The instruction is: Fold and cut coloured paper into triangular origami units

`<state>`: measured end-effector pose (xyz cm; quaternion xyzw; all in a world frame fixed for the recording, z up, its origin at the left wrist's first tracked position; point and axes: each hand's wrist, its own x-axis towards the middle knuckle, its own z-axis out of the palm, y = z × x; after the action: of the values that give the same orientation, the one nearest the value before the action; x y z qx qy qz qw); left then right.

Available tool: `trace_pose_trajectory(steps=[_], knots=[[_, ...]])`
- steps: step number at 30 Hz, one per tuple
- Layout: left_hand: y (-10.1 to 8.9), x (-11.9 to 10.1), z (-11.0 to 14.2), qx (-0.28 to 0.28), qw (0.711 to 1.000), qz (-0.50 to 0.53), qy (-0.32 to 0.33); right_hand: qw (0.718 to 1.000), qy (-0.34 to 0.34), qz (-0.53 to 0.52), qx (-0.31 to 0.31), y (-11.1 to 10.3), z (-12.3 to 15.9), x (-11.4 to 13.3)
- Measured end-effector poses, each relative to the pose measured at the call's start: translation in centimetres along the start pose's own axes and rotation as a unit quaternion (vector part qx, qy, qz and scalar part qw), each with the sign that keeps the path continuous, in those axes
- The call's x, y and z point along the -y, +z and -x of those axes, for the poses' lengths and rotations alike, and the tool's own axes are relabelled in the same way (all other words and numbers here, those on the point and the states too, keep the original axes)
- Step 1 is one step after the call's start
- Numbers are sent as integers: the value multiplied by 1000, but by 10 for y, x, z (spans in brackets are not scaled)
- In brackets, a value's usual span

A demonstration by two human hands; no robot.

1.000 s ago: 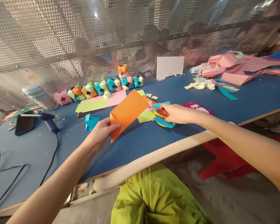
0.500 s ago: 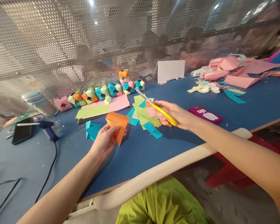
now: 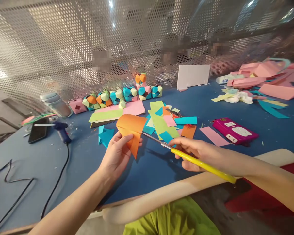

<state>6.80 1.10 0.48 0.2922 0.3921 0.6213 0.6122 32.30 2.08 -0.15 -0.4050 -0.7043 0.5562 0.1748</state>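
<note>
My left hand (image 3: 117,151) pinches a folded sheet of orange paper (image 3: 131,125), thumb on top and fingers beneath, above the blue table. In my right hand (image 3: 193,151) is a pair of yellow-handled scissors (image 3: 201,163), its blades pointing left. The blade tips meet the right edge of the orange paper; whether they bite into it I cannot tell. Behind the hands lies a pile of green, blue, pink and orange paper pieces (image 3: 161,122). Left of my left hand is a folded blue paper piece (image 3: 105,135).
Several folded paper balls (image 3: 116,97) line the back by a perforated metal screen (image 3: 137,39). At left are a glue gun (image 3: 62,130), a phone (image 3: 38,130) and a bottle (image 3: 56,104). A purple case (image 3: 235,130) and pink scraps (image 3: 274,81) lie right.
The scissors have come down and left to the orange paper, their handles now spread wider. My left hand still holds the paper. The view has shifted slightly.
</note>
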Motion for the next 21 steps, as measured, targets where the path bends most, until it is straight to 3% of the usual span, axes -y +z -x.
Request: trace_pose_trajectory(steps=[8, 21], knots=[[1, 6, 6, 25, 999, -22, -32, 999, 3, 39, 34, 10, -10, 19], [-1, 6, 8, 36, 998, -36, -23, 997, 14, 41, 59, 9, -9, 23]])
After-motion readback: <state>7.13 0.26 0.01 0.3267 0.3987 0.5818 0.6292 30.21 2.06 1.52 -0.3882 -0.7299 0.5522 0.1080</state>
